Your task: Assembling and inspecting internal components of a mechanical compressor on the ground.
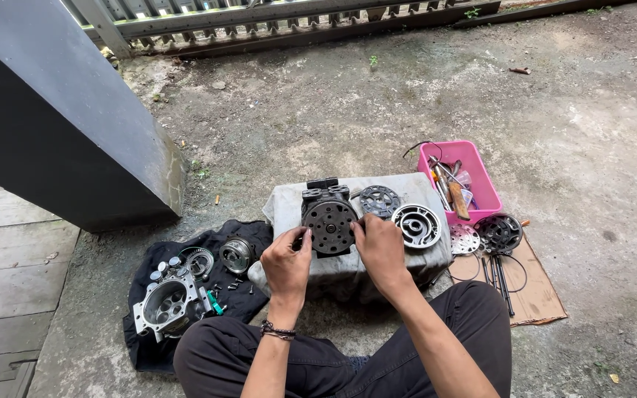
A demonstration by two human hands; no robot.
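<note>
- Knees [348,354] in dark trousers lie nearest, folded on the concrete floor [591,147].
- Left hand [287,264] and right hand [380,247] each close their fingers on one side of the compressor [329,219], a dark ribbed metal body standing between them on a grey cloth [407,188]; its round, hole-dotted face turns toward the person.
- Judging by the spread of loose parts, the unit is well stripped, with only the core left in hand.
- Just beyond the right hand lie a dark perforated disc [380,200] and a bright cast cover [416,225].
- Further right: a thin shiny plate [464,239], a black housing [499,232], long bolts [501,276] on cardboard [540,295], and a pink plastic tray [481,188] of tools.
- Left of the left hand, a black rag [252,298] carries a silver cylinder block [164,302], a ring [199,261] and a round part [236,254].
</note>
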